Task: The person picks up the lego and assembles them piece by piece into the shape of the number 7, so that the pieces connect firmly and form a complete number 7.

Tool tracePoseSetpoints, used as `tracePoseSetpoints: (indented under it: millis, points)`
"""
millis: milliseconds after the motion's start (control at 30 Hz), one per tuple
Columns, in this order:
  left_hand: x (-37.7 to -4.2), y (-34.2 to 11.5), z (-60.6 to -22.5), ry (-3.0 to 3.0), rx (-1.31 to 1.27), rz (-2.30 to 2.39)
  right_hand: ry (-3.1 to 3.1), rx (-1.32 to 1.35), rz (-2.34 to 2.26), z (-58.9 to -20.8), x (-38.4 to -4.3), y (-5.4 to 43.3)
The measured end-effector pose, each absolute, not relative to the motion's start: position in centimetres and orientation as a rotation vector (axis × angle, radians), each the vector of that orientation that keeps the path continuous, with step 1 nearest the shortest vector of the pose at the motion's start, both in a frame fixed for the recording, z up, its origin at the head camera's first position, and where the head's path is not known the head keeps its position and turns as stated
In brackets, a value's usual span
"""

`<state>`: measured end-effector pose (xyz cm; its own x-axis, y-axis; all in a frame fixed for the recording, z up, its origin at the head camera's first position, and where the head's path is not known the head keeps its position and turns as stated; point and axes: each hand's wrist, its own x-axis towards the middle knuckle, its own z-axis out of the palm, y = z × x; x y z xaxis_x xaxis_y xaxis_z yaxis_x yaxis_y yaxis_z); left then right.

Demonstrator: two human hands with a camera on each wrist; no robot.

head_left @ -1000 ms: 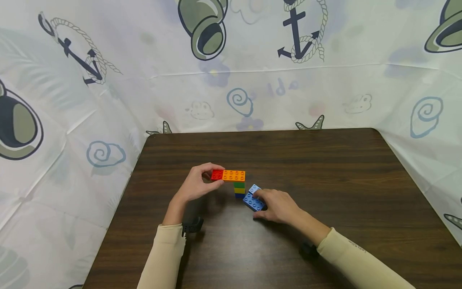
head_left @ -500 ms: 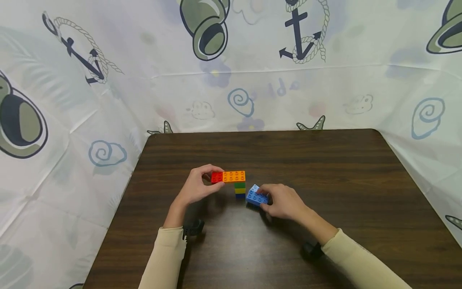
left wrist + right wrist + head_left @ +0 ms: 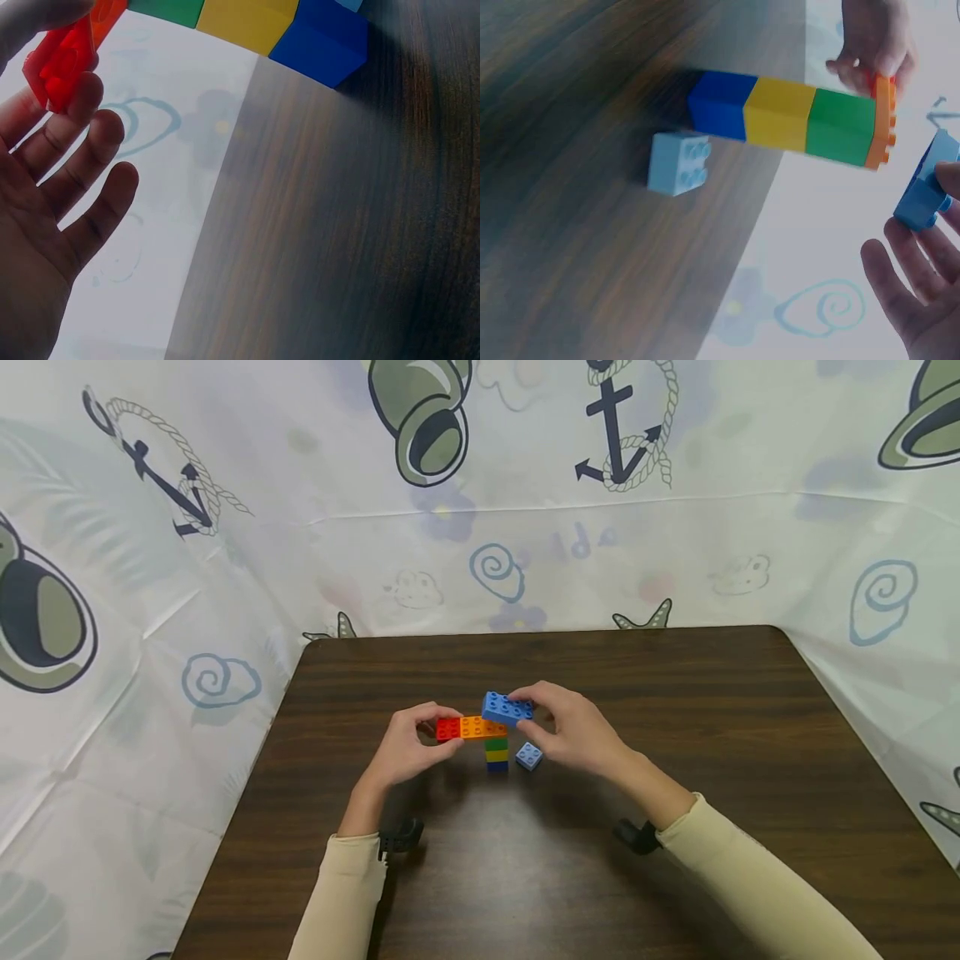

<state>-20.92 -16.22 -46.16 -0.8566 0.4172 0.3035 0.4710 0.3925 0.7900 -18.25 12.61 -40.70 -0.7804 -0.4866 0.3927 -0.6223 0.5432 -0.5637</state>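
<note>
A tower of toy building bricks stands on the table: dark blue [image 3: 497, 767] at the bottom, then yellow [image 3: 778, 110], then green [image 3: 841, 126]. Across its top lies a long orange brick [image 3: 472, 727] that juts out to the left. My left hand [image 3: 405, 747] pinches the red brick [image 3: 447, 729] at the jutting end between thumb and fingers. Above the orange brick, my right hand [image 3: 577, 731] holds a long blue brick [image 3: 504, 708], slightly tilted; the right wrist view shows a gap between them. A small light blue brick [image 3: 528, 756] rests right of the tower.
The dark wooden table [image 3: 637, 693] ends at a patterned white cloth [image 3: 420, 552] hanging behind and at the sides. Each wrist carries a black camera strap, such as the left wrist camera [image 3: 401, 835].
My right hand has lifted the long blue brick off the table, up and left over the orange brick. The small light blue brick stays behind. My left hand keeps its hold.
</note>
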Motion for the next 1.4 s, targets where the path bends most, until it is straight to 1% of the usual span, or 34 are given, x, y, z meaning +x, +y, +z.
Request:
tracePoseSetpoints:
  millis: [133,267,667,933,1067,1133,1233,1400]
  points:
    - [-21.1,-16.3,-46.2,-2.552,-0.846,-1.484,-2.545,1.104,1.0,-40.4,-19.0,10.8]
    - [-21.2,-16.3,-46.3,-2.518,-0.875,-1.499,-2.518,1.199,0.938,-40.3,-19.5,9.3]
    - [-21.3,-16.6,-46.6,-2.493,-0.907,-1.561,-2.522,1.286,0.824,-40.5,-20.0,7.2]
    - [-21.5,-16.6,-46.6,-2.534,-0.896,-1.582,-2.605,1.232,0.838,-40.5,-19.9,7.2]
    - [-21.5,-16.4,-46.4,-2.536,-0.869,-1.592,-2.697,1.135,1.078,-40.2,-20.0,7.1]
    - [-21.0,-16.2,-45.4,-2.538,-0.863,-1.591,-2.761,1.059,1.207,-40.2,-20.3,7.0]
    - [-20.9,-16.2,-45.5,-2.539,-0.861,-1.593,-2.879,0.953,1.335,-40.3,-21.0,6.7]
    - [-21.4,-16.3,-46.4,-2.553,-0.847,-1.573,-2.967,0.902,1.526,-40.9,-21.7,6.5]
